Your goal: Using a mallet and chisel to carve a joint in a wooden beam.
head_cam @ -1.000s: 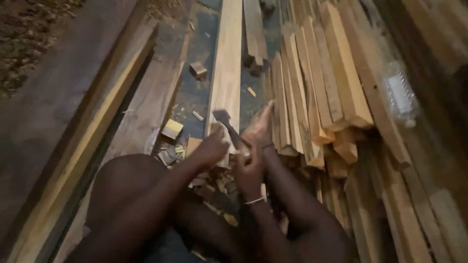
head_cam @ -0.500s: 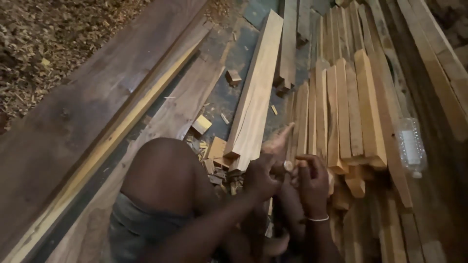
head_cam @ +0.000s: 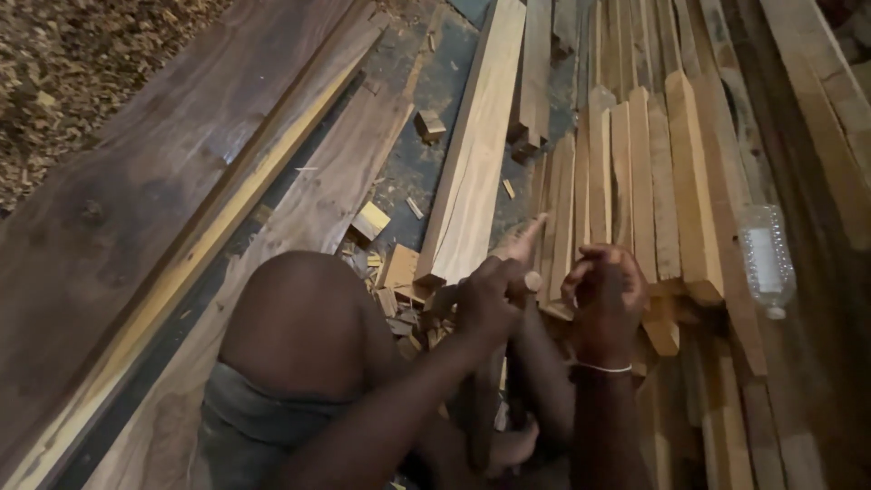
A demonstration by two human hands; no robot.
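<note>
Wooden and pale, the small stick (head_cam: 524, 243) rises from the left hand (head_cam: 490, 299), which is closed round its lower end; only the pointed top shows above the fist. It looks light and stiff, rough-sawn enough not to slip, and thin enough that it might snap if levered, so a hold low on the shaft seems soundest. The right hand (head_cam: 606, 295) sits just beside it, fingers curled into a loose fist; whether it grips anything I cannot tell. Both forearms reach forward over a bent knee (head_cam: 295, 313). Beyond lie a long plank (head_cam: 472, 172), a stack of slats (head_cam: 635, 181) and a plastic bottle (head_cam: 767, 263).
</note>
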